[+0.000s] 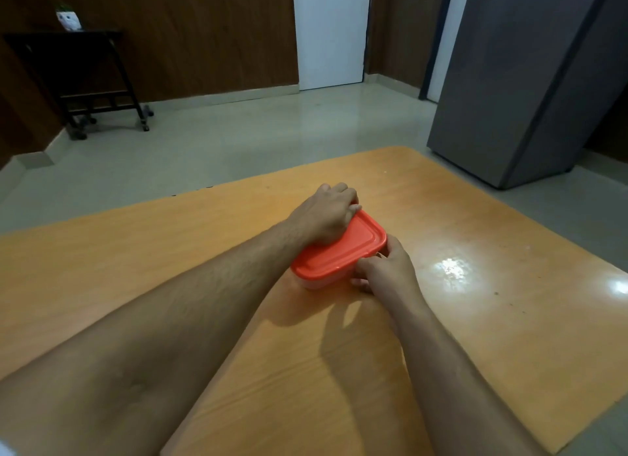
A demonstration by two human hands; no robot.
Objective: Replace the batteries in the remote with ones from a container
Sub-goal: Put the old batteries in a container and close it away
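A small rectangular plastic container with an orange-red lid (343, 251) stands on the wooden table (475, 319), near its middle. My left hand (328, 214) lies on top of the lid's far left part, fingers curled over the far edge. My right hand (385, 272) grips the container's near right corner, with fingertips at the lid's rim. The lid sits on the container. What is inside is hidden. No remote and no batteries are in view.
The table's far edge runs just beyond the container, and its right edge slants down toward the lower right. On the floor beyond stand a grey cabinet (530, 81) at the right and a dark wheeled cart (91, 78) at the far left.
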